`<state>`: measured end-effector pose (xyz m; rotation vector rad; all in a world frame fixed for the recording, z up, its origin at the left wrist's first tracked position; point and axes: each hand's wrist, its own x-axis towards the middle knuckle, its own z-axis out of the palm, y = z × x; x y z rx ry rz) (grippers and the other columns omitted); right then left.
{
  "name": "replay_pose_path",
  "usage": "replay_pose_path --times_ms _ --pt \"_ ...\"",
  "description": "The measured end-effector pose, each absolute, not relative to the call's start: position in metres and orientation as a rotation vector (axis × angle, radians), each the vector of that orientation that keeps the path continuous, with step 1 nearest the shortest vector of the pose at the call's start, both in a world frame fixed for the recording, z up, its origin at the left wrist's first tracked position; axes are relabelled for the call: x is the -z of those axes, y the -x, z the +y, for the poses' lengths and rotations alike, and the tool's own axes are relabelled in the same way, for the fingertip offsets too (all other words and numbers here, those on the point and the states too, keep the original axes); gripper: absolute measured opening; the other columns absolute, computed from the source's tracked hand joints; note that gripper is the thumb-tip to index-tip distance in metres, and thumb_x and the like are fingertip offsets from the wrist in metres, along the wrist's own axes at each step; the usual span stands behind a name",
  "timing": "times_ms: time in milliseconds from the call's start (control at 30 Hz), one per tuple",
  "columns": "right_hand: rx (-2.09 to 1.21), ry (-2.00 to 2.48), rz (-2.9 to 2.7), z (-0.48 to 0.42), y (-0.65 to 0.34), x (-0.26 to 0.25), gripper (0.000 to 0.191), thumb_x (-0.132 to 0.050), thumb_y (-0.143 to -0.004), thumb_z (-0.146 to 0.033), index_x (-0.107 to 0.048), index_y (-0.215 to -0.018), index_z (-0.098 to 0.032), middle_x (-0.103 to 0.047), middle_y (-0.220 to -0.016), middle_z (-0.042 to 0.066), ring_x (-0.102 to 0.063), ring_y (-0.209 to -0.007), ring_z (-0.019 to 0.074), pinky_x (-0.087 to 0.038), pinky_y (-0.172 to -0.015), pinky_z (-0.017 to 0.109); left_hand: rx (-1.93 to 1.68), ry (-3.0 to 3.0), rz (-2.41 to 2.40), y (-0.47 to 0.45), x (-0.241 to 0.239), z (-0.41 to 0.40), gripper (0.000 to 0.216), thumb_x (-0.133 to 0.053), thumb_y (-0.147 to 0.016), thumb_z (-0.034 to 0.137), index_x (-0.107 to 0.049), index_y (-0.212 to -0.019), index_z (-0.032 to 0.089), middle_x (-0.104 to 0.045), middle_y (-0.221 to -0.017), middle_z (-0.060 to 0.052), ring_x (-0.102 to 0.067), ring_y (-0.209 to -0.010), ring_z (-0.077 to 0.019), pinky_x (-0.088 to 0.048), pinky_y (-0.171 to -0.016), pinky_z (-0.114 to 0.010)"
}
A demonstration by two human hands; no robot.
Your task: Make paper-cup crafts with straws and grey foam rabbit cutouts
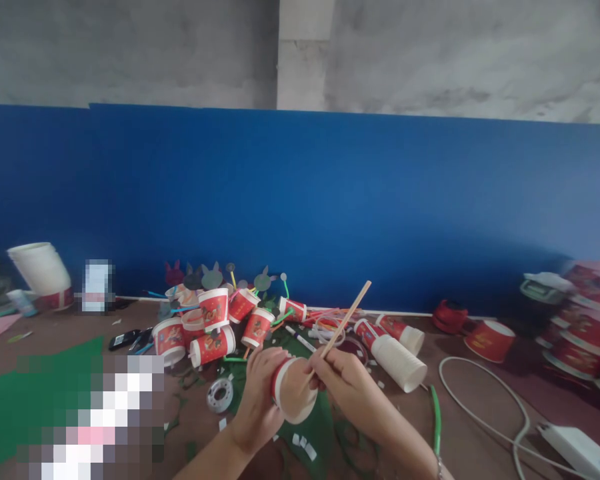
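Observation:
My left hand [263, 387] is wrapped around a red-and-white paper cup [295, 400], tipped so that a pale round end faces me. Between the thumb and fingers of my right hand [341, 381] is a wooden chopstick [347, 317], slanting up to the right. Its lower end is at the cup, but I cannot tell whether it touches or goes in. Just beyond my hands lies a white marker [301, 339]. A roll of tape [220, 395] rests left of my left hand, and small white paper pieces [305, 445] are scattered below the cup.
Red paper cups [213, 345] with pipe cleaners and animal-shaped cutouts are heaped at the back left. Stacked white cups [399, 361] lie to the right, near a looped white cable [520, 407] and a white power strip [580, 448]. Green sheet [40, 393] covers the left side.

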<state>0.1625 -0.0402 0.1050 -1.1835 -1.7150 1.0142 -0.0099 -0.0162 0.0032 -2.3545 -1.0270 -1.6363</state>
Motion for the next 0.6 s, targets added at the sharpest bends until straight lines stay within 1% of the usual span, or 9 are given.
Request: replay_pose_path --times_ms 100,233,333,433,600 --pt "-1.018 1.178 -1.766 -0.0419 -0.1599 -0.1059 0.032 -0.046 -0.087 -0.037 -0.063 -0.071 -0.015 -0.066 -0.067 0.004 -0.061 -0.064 0.0158 -0.045 -0.059 0.022 1.646 2.365 -1.016 0.0094 0.0003 -0.0151 0.063 -0.064 -0.072 0.016 -0.034 -0.128 0.019 -0.057 -0.111 -0.012 -0.056 -0.105 -0.0262 -0.039 -0.096 -0.049" --pt "-1.0 1.21 -1.817 -0.0433 -0.159 -0.1055 0.03 -0.046 -0.087 -0.033 -0.063 -0.068 -0.016 -0.068 -0.066 0.004 -0.062 -0.063 0.0153 -0.045 -0.058 0.021 1.639 2.369 -1.015 0.0098 -0.0013 -0.0161 0.059 -0.061 -0.074 0.014 -0.035 -0.127 0.019 -0.057 -0.109 -0.012 -0.057 -0.101 -0.0244 -0.043 -0.092 -0.045" --pt "-1.019 1.257 -1.83 -0.0439 -0.1585 -0.1014 0.033 -0.045 -0.087 -0.032 -0.061 -0.063 -0.016 -0.067 -0.06 0.002 -0.058 -0.051 0.0119 -0.041 -0.05 0.019 1.583 2.378 -0.99 0.011 -0.0049 -0.0172 0.054 -0.058 -0.076 0.015 -0.038 -0.125 0.02 -0.059 -0.105 -0.01 -0.058 -0.098 -0.0233 -0.047 -0.087 -0.042" --pt "-1.101 1.311 -1.821 -0.0456 -0.1567 -0.0982 0.036 -0.042 -0.087 -0.035 -0.059 -0.062 -0.016 -0.066 -0.059 0.002 -0.054 -0.039 0.0093 -0.037 -0.041 0.018 1.537 2.405 -0.985 0.0115 -0.0067 -0.0176 0.049 -0.059 -0.077 0.018 -0.041 -0.123 0.02 -0.06 -0.103 -0.009 -0.06 -0.094 -0.0222 -0.05 -0.082 -0.037" --pt "-1.169 1.306 -1.791 -0.0479 -0.1533 -0.0986 0.036 -0.043 -0.085 -0.037 -0.058 -0.059 -0.017 -0.065 -0.056 0.002 -0.057 -0.038 0.0112 -0.038 -0.037 0.018 1.508 2.448 -1.01 0.0102 -0.0065 -0.0186 0.048 -0.059 -0.076 0.021 -0.042 -0.121 0.02 -0.061 -0.101 -0.01 -0.061 -0.09 -0.0221 -0.051 -0.08 -0.036"
